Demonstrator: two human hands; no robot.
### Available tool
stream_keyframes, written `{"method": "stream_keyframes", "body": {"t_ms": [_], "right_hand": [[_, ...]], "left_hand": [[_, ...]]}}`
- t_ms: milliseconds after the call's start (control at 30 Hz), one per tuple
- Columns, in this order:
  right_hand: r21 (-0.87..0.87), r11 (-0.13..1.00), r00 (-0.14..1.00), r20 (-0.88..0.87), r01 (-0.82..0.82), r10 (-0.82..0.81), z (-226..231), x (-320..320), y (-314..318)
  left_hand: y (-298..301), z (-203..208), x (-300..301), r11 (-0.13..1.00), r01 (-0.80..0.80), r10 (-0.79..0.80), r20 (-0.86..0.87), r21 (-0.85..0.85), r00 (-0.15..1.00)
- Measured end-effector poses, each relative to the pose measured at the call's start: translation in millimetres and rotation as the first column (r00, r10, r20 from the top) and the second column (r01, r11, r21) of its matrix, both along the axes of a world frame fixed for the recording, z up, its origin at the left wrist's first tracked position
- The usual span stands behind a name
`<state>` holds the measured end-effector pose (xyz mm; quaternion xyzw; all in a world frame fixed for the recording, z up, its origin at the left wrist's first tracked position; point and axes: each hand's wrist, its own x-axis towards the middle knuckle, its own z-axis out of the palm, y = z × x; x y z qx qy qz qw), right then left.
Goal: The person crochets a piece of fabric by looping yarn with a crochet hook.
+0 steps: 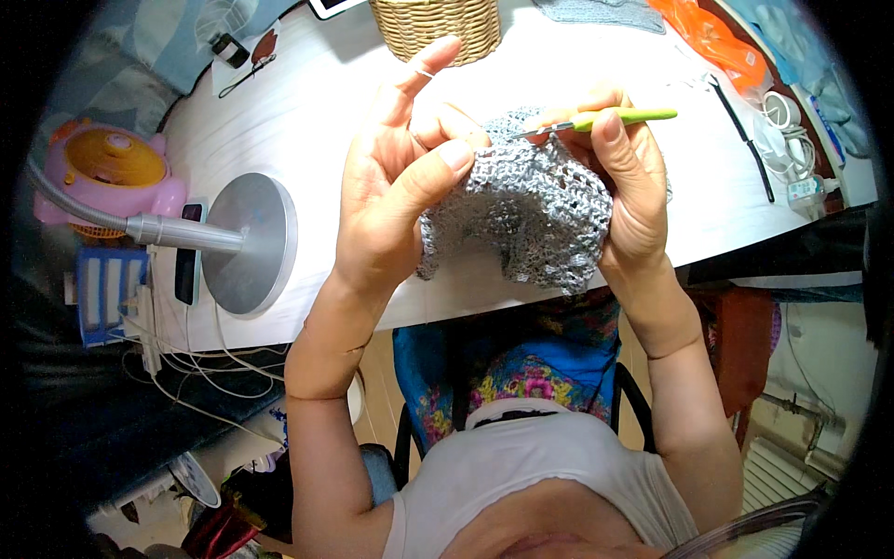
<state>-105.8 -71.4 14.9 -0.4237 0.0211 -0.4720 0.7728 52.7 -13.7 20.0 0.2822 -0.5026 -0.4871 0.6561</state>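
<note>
1. White and smooth, the tabletop [307, 102] stretches away from me, its near edge curving across the view just above my lap.
2. At the far edge stands a woven wicker basket [438, 23], pale tan, only its lower part in view.
3. On the left rests the round silver base of a desk lamp [247, 242], its bendable neck running off to the left.
4. Beyond the lamp, off the table's left edge, sits a pink and orange plastic toy [112, 168].
5. On the right side of the table lie a crumpled orange plastic bag [712, 42] and a coil of white cable [787, 130].
6. My left hand [396, 200] is raised over the near edge of the table, palm toward me. Its thumb and curled fingers pinch the left edge of a piece of grey crochet work [531, 200], while the forefinger points up with a strand of yarn looped around it.
7. The crochet work hangs between my two hands, an open, lacy fabric drooping down to the table edge.
8. My right hand [633, 186] closes on the fabric's right side, and its thumb and fingers also clasp a crochet hook [610, 117] with a lime-green handle.
9. The hook lies nearly level, its metal tip pointing left into the top edge of the fabric.
10. Below the table, a blue floral cloth [521, 368] covers the seat in front of me.
</note>
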Motion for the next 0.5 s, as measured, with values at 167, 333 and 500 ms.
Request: {"method": "stream_keyframes", "body": {"t_ms": [167, 333, 500], "right_hand": [[-0.042, 0.999, 1.0, -0.02, 0.021, -0.022, -6, -1, -5], [-0.232, 0.964, 0.974, -0.154, 0.127, -0.166, -12, -7, -8], [-0.295, 0.942, 0.973, -0.109, 0.163, -0.203, -11, -6, -7]], "left_hand": [[-1, 1, -6, 0.999, -0.04, 0.04, 0.036, 0.008, 0.999], [-1, 1, -15, 0.995, -0.085, 0.083, 0.038, 0.045, 0.996], [-1, 1, -9, 0.997, -0.045, 0.043, 0.027, 0.067, 0.999]]}}
